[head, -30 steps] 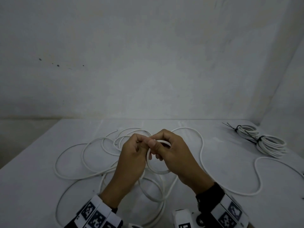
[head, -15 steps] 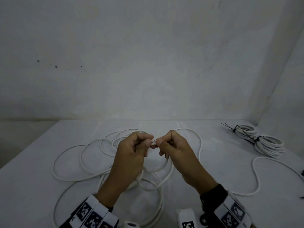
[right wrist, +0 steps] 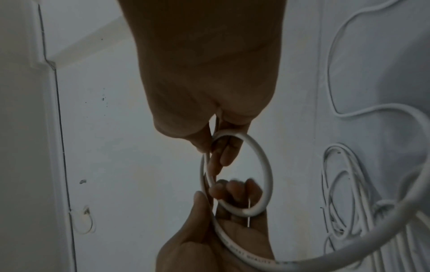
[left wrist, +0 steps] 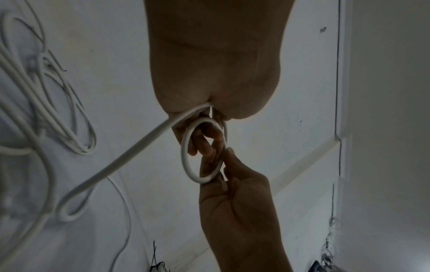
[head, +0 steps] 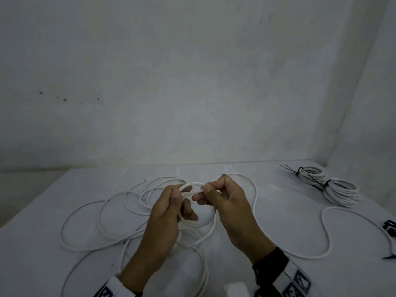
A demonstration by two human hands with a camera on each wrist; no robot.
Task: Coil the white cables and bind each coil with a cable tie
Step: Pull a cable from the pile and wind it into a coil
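A small first loop of the white cable [head: 194, 211] is held up above the surface [head: 278, 213], pinched at its top between both hands. The left hand [head: 169, 213] has thumb and forefinger closed on the doubled strand, its other fingers curled inside the loop; the right hand [head: 227, 202] pinches the same crossing just beside it. In the left wrist view the loop [left wrist: 202, 150] is seen as a single turn, with the free run of cable leaving the left hand toward the surface. The rest of the cable lies in loose, overlapping bends on the surface, mostly left of and beneath the held loop.

Two bound coils [head: 327, 185], each cinched with a dark tie, lie well to the right of the held loop, near the wall.

Coiling is judged barely begun. The stiff cable may spring open if either pinch is relaxed while the next turn is gathered. The overlapping bends below could be dragged into a tangle or kink as slack is drawn in, and uneven turns would make a loose coil that is hard to tie.
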